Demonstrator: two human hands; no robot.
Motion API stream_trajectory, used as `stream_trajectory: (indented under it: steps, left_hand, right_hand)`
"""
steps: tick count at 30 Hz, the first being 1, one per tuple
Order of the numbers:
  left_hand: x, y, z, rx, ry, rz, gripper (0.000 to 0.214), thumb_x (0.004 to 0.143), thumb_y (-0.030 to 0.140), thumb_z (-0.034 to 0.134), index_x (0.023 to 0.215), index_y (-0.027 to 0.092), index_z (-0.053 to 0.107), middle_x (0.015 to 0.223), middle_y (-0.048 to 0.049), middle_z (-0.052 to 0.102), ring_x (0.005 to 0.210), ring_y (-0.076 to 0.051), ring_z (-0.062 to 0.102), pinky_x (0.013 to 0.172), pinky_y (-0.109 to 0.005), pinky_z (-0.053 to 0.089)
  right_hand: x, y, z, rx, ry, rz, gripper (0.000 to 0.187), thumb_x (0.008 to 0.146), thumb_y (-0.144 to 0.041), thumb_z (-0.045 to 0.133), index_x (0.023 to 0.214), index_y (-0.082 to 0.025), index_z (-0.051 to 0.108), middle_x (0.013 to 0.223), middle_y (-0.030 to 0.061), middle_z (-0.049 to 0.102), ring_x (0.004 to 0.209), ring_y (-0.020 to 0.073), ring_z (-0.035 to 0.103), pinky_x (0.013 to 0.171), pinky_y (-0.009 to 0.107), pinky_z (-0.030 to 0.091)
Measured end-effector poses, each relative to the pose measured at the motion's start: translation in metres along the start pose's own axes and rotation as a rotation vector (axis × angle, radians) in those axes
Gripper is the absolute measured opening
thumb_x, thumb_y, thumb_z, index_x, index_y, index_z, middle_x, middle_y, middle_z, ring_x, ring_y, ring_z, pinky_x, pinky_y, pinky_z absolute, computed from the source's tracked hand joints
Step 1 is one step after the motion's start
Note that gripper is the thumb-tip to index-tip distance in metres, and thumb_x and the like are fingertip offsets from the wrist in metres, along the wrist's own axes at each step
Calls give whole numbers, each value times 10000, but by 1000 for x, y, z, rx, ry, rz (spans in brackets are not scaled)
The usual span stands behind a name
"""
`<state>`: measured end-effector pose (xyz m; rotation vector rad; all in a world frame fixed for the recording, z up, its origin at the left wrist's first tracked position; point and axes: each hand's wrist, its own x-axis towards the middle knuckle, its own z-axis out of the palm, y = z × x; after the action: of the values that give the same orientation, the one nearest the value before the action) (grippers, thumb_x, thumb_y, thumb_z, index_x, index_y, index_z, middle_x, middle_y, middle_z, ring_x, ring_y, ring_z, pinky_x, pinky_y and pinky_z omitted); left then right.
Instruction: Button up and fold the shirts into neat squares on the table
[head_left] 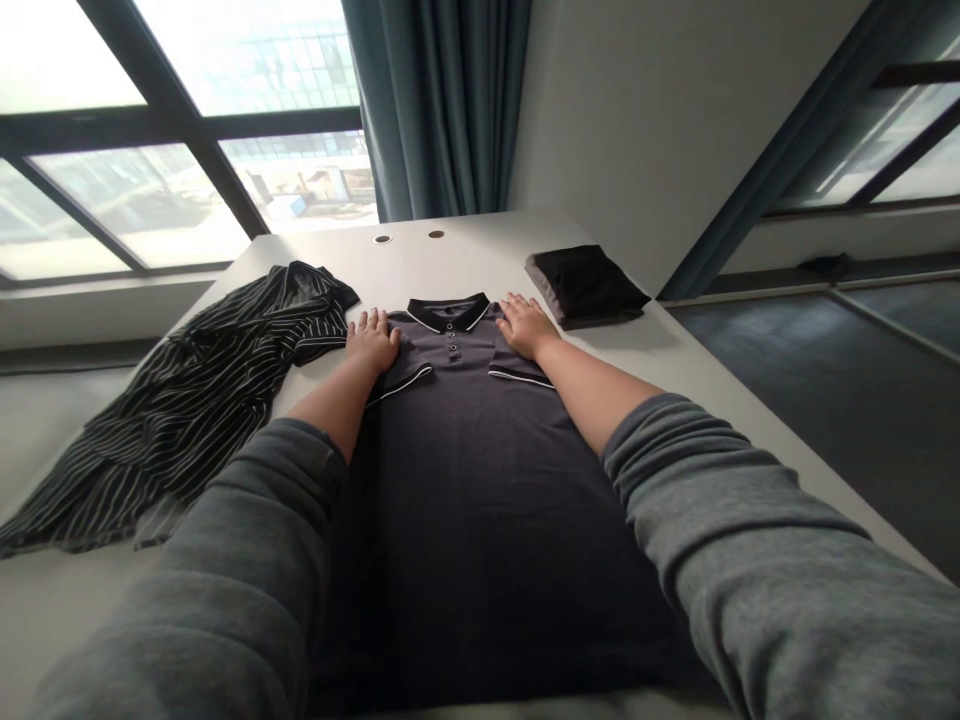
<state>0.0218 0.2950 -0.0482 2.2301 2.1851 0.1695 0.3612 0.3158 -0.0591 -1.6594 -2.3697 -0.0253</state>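
Note:
A dark grey polo shirt (465,480) lies spread flat, front up, its black collar (448,313) with white edging pointing away from me. Both short sleeves are folded inward over the chest. My left hand (373,340) rests flat on the shirt's left shoulder, fingers stretched out. On the opposite shoulder my right hand (525,325) lies flat too, fingers extended and holding nothing. My forearms hide parts of the shirt's sides.
The shirt is on a white table (315,610). A black garment with white stripes (202,390) lies crumpled on the left. At the back right sits a folded black garment (587,285). Two round holes are near the far edge, before a blue-grey curtain (442,110).

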Motion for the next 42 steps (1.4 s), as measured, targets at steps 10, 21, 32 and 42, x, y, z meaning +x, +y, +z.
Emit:
stream_trajectory:
  steps: [10,21,32,42]
  left_hand:
    - [-246,-54,-26,-32,36,565,676,1094,518,321,1693,218,229,1741,-82,250,1613,-274,239,1302,-487,282]
    - [-402,-62,-16,52,126,584,728,1069,482,475,1697,282,166,1702,-70,331,1545,-261,400,1259,-462,375]
    - [-451,-100,-17,54,123,560,644,1066,489,470,1663,340,280,1686,-36,359,1528,-250,427,1256,-453,375]
    - [-482,-111,-16,79,136,516,637,1081,486,424,1666,265,299,1647,-71,417,1514,-239,447,1250,-431,382]
  right_hand:
    - [-241,-20,-72,111,-58,-285,580,1081,-468,418,1580,-180,483,1705,130,340,1602,318,258,1291,554,284]
    - [-403,-77,-81,186,-228,-210,608,1056,-504,508,1628,-321,412,1702,85,332,1566,336,343,1256,620,327]
    - [-464,-63,-78,66,-29,-244,695,1025,-550,561,1650,-318,363,1701,84,338,1557,331,364,1239,577,378]
    - [-477,-57,-67,30,-28,-282,775,1036,-566,542,1686,-268,243,1685,134,345,1531,316,413,1238,556,374]
